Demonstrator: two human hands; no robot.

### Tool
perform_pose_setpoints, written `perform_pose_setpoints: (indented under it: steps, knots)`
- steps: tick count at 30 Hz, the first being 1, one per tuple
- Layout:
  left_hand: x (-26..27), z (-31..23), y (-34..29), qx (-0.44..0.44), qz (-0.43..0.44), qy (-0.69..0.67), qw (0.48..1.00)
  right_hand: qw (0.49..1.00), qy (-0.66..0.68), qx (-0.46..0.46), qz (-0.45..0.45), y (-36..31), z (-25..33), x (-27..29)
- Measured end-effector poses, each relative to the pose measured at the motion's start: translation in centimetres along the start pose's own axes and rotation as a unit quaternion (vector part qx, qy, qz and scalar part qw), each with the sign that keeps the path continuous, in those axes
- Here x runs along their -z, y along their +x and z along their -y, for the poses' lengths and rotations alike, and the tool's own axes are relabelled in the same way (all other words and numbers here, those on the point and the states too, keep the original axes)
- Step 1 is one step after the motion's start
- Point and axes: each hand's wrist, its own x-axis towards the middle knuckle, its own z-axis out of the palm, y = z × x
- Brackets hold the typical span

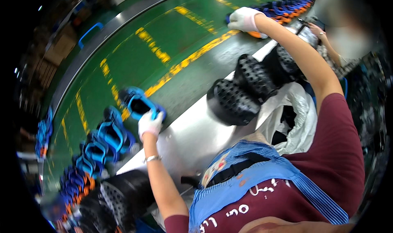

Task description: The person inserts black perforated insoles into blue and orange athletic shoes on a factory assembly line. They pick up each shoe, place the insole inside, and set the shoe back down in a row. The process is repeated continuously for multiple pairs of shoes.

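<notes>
My left hand [150, 126], in a white glove, has its fingers closed on the collar of a light-blue and black shoe [137, 103] over the green surface. Beside that shoe, a row of similar blue shoes [110, 132] runs down to the lower left. Far ahead, my right hand [244, 19], also gloved, reaches to the near end of another shoe row [282, 10]. Its fingers are curled over a dark-blue shoe with an orange and white sole [257, 34], which the glove mostly covers.
Black perforated, rounded pieces [235, 102] stand along a shiny metal ledge [192, 130]; more black ones [118, 200] lie lower left. A white plastic bag [301, 106] hangs by my body. Another person [346, 40] is at the upper right. Yellow stripes [192, 61] mark the green surface.
</notes>
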Motion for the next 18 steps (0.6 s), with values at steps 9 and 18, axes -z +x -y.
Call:
perform_pose_setpoints:
  steps: [9, 18]
  knots:
    - [-0.5, -1.7, 0.9, 0.063, -0.061, -0.101, 0.991, 0.973, -0.085, -0.215, -0.026, 2.4, -17.0, -1.7]
    - [-2.0, 2.8, 1.7, -0.042, -0.176, -0.018, 0.983, 0.957, -0.117, -0.265, 0.021, 10.6, -23.0, -10.6]
